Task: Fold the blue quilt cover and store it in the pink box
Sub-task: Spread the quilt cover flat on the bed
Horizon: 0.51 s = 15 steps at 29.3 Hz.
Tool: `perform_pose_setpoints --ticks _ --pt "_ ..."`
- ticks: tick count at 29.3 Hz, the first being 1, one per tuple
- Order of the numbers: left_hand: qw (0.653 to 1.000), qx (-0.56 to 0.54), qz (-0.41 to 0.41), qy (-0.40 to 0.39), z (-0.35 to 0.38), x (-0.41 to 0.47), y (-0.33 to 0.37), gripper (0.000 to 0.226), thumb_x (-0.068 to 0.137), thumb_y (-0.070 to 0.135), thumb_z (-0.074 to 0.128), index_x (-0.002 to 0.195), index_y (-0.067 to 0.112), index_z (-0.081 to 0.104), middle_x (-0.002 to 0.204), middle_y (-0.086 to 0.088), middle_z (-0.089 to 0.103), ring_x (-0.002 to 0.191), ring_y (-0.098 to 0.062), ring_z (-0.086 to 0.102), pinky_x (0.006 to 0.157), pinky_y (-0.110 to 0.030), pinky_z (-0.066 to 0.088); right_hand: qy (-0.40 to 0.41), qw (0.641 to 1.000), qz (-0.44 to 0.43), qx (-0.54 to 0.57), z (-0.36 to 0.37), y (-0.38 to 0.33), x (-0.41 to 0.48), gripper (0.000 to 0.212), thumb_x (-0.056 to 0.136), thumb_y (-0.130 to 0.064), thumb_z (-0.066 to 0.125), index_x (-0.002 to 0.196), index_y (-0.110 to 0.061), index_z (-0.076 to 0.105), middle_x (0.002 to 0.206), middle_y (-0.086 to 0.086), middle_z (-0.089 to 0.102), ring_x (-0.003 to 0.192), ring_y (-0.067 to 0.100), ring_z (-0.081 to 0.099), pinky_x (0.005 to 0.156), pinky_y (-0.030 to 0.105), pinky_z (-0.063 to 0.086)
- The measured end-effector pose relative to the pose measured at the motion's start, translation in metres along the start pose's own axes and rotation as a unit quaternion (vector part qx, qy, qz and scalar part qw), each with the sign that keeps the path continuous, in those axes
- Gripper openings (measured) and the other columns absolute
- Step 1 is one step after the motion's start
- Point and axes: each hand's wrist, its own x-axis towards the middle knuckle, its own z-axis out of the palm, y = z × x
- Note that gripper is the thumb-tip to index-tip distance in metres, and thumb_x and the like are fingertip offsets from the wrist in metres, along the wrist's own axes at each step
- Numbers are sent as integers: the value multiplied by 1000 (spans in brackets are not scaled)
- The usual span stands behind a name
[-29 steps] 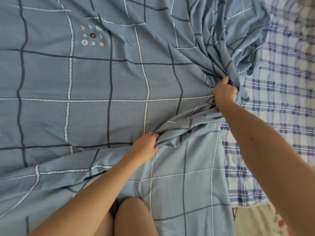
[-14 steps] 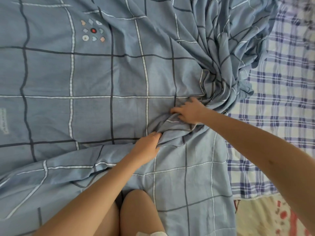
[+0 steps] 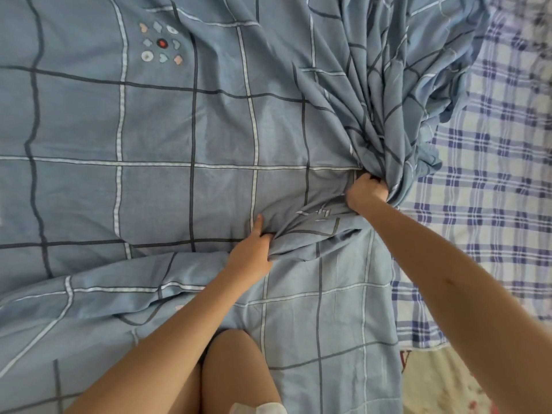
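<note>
The bed point(image 3: 507, 180) wears a white sheet point(image 3: 493, 249) checked in blue and purple, which shows only along the right side. A blue quilt cover point(image 3: 179, 130), gridded with dark and white lines, lies spread over most of the bed. It is flat at the left and gathered into deep pleats toward the upper right, with a fold running across its lower part. A cluster of small embroidered shapes point(image 3: 161, 44) sits near its top left. At the lower right, a cream cloth point(image 3: 433, 380) with red marks meets the sheet's edge.

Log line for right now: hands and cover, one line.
stage: cover bunched, not folded | left hand: grips cover | right hand: grips bunched edge | underneath: plaid sheet
</note>
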Motion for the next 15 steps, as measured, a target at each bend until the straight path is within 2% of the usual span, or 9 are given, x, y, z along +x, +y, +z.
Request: perform_pose_setpoints --ticks 4,6,8,11,15 --pt "999 3 22 -31 0 2 -1 56 90 18 59 142 23 39 160 1 -8 108 -30 59 80 -34 49 33 998 -12 53 13 0 10 50 96 -17 39 141 3 27 138 20 47 131 33 42 114 38 24" --pt "999 -1 27 -32 -2 4 -2 57 89 16 57 143 23 39 160 3 -1 112 -30 58 87 -37 50 52 996 -36 63 13 4 10 51 94 -14 42 142 -6 26 132 23 52 126 37 45 111 42 28" --pt "999 -7 30 -25 -3 4 -2 58 88 15 58 143 21 38 160 4 5 121 -30 52 95 -39 46 73 993 -90 24 12 11 8 47 95 -14 40 141 -15 28 123 22 57 118 39 49 106 40 31" --pt "999 -3 51 -8 -3 7 0 59 86 16 61 141 19 40 158 3 18 127 -27 47 98 -40 44 129 973 -173 -84 12 24 6 39 98 -17 38 137 -16 37 114 18 63 108 35 54 105 37 27" --pt "997 15 81 -3 4 9 4 57 87 19 63 140 16 40 152 2 30 127 -25 46 99 -41 43 150 966 -173 -122 20 35 10 35 98 -13 36 132 -12 45 114 20 61 108 35 54 102 38 31"
